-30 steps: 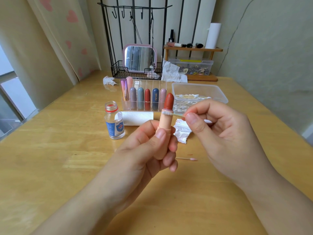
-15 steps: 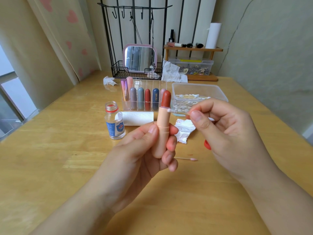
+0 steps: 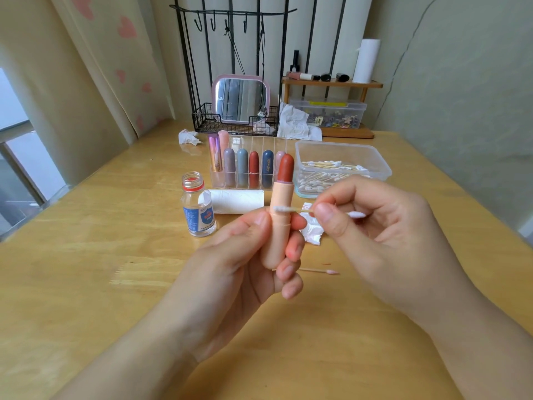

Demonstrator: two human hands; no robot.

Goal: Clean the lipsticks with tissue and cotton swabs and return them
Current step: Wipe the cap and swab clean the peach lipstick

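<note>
The left hand (image 3: 248, 255) is gripping the lipstick (image 3: 281, 215) upright above the bench (image 3: 86, 269), long axis vertical, while the right hand (image 3: 372, 226) is pinching a cotton swab (image 3: 291, 209) lying crosswise, its tip touching the tube just above the left grip.

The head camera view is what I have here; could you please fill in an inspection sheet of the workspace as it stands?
Surface: wooden table, a small red smear near the used swab.
Job's things: open lipstick upright in the left hand; cotton swab tip against its peach tube; clear organiser with capped lipsticks; tub of swabs; tissue roll.
Clutter: crumpled tissues, uncapped small bottle.
Grippers: left hand grips the lipstick; right hand pinches the swab.
Cables: nothing seen.
Surroundings: mirror in a wire rack, wooden shelf, curtain at left.
</note>
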